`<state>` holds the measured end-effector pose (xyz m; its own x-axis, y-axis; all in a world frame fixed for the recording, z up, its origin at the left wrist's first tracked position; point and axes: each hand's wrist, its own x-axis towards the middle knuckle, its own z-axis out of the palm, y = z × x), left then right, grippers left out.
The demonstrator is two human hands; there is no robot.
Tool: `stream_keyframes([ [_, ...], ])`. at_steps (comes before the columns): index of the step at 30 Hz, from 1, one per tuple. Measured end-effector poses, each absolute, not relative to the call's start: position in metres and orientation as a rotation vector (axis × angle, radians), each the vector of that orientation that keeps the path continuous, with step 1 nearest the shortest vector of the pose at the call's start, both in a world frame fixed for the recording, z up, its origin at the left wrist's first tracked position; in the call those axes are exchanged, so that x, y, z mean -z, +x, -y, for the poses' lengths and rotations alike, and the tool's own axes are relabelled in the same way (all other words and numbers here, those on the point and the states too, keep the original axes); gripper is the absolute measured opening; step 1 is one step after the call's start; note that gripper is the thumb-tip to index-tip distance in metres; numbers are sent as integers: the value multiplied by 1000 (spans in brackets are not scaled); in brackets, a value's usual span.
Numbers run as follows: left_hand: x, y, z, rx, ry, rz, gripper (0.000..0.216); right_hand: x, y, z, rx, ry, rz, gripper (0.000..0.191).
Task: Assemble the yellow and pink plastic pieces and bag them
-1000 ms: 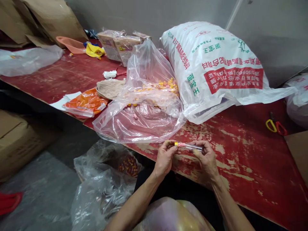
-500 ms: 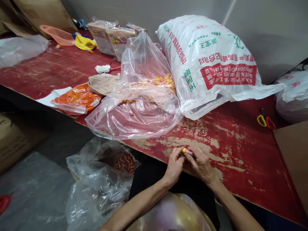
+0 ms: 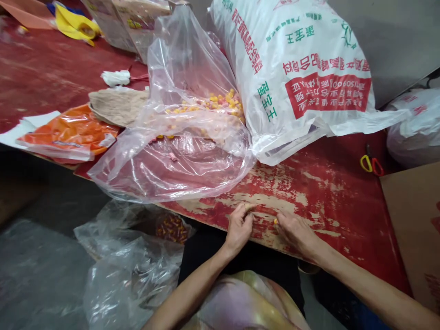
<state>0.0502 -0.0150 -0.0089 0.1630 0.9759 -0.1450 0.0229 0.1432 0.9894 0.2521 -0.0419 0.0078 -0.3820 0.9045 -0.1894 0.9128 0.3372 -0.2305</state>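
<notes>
Yellow bit [image 3: 275, 221] mostly hidden, pinched in the right hand [image 3: 294, 230] over the red table [image 3: 343, 183].
Left hand [image 3: 239, 225] curled, can't tell if it's holding anything; white sack [image 3: 305, 52], cut off up top, has "ISO900"-something printed upside down.

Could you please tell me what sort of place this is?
Probably a small workshop or packing area, though I cannot be certain. A worn red table holds a large printed white sack and a clear plastic bag with many small yellow and pink pieces.
</notes>
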Motion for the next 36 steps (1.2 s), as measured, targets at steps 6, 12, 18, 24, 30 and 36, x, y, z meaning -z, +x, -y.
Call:
stream_keyframes([
  [6, -5, 53, 5, -1118, 1233, -1082, 20, -8, 243, 39, 673, 1862, -2678, 24],
  [12, -5, 23, 12, -966, 1112, -999, 24, -18, 187, 27, 1161, 1939, -2979, 25],
  [18, -11, -13, 7, -1107, 413, -958, 32, -32, 199, -27, 1188, 2317, -2974, 25],
  [24, -13, -23, 3, -1228, 167, -795, 31, -28, 185, -23, 1573, 2309, -2675, 21],
  [30, -20, -27, -4, -1354, 268, -832, 29, -18, 175, -18, 1219, 2347, -2808, 22],
  [36, -42, -71, -26, -1677, 629, -1086, 27, -16, 238, -103, 73, 2904, -2593, 34],
])
